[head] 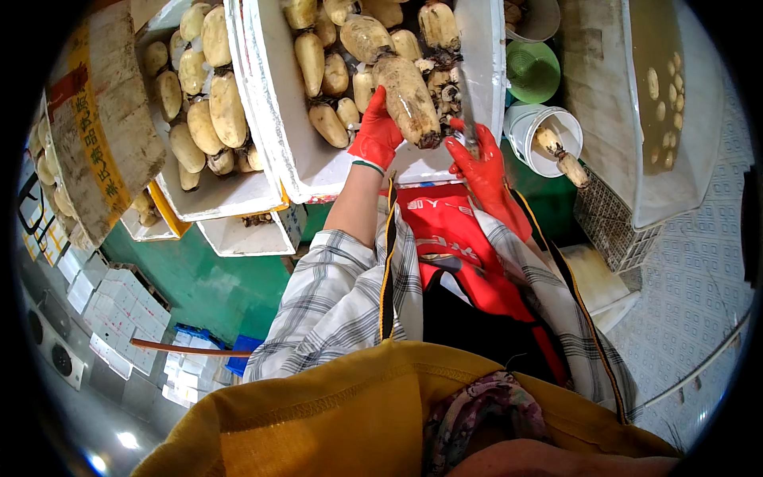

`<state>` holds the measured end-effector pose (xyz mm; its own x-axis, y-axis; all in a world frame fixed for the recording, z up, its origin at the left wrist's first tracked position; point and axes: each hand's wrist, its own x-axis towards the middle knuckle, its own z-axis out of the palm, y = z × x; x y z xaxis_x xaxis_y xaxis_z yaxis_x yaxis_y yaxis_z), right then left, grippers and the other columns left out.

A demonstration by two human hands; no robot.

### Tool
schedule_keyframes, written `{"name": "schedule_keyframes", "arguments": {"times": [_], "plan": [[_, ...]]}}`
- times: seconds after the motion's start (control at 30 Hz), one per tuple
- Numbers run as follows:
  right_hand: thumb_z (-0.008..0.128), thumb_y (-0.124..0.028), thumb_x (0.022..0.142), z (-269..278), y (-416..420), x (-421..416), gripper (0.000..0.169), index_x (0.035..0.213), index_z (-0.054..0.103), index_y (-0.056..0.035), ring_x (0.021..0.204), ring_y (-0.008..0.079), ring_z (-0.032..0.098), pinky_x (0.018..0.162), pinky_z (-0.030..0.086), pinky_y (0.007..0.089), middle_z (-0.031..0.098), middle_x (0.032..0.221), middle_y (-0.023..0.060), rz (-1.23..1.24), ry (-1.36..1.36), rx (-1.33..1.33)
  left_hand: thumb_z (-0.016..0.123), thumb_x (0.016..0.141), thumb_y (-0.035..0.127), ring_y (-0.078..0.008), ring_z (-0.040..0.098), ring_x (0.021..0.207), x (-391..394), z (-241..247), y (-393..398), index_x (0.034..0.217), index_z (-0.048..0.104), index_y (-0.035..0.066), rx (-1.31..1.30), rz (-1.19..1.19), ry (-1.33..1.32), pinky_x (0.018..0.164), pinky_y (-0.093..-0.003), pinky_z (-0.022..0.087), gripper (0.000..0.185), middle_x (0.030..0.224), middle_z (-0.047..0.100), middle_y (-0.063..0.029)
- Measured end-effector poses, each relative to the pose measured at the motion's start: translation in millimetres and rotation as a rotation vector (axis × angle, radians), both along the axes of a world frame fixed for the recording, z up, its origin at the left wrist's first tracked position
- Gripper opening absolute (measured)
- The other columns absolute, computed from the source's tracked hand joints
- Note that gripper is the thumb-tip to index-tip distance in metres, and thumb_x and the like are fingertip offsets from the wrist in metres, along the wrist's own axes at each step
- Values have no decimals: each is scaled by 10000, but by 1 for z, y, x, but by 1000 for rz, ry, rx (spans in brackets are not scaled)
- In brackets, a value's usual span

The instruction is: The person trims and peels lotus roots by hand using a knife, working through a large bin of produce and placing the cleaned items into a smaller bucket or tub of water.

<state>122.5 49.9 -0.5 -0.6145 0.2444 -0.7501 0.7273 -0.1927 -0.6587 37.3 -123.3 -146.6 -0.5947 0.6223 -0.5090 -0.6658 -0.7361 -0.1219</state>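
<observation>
My left hand (pixel 377 132), in a red rubber glove, grips a thick lotus root (pixel 406 98) near its lower end. Dark mud streaks the root, and its near end is dark. A second segment (pixel 365 37) joins it at a dark node farther off. My right hand (pixel 478 156), gloved in red too, holds a knife (pixel 467 107) with its blade pointing away from me, just right of the root. Both hands are over the near end of a white foam box (pixel 417 167). Inside the box lie more lotus roots (pixel 310 64) and a pile of trimmed root ends (pixel 446 95).
To the left, another foam box (pixel 226 206) of lotus roots stands beside a stained board (pixel 113 89) with writing. On the right are a green basket (pixel 532 71), a white bucket (pixel 545 140) with lotus root and a large tub (pixel 673 185) of murky water with floating pieces.
</observation>
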Motion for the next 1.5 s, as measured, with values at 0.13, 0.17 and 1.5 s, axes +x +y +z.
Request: {"name": "schedule_keyframes", "arguments": {"times": [0.13,0.17,1.5], "plan": [[762,-216,823,-12,-12,-15,583,1301,464,-63,589,86,544,531,438,227,604,1049,52,-20,250,-38,736,823,353,-328,526,1200,-6,14,9,1383,411,70,-33,-97,31,1019,-542,422,707,1310,533,-164],[764,-222,821,-13,-15,-11,577,1293,469,-66,573,87,542,518,439,232,610,1010,44,-20,157,-76,737,824,347,-324,533,1193,-8,19,9,1381,413,68,-53,-116,31,1014,-542,428,702,1305,536,-161],[723,-319,850,-23,-49,32,458,1136,513,-30,658,149,614,508,527,304,663,971,89,-36,-154,-499,734,785,170,-283,632,929,40,120,-54,1275,459,23,-776,-385,205,761,-424,543,581,1094,613,-134]]}}
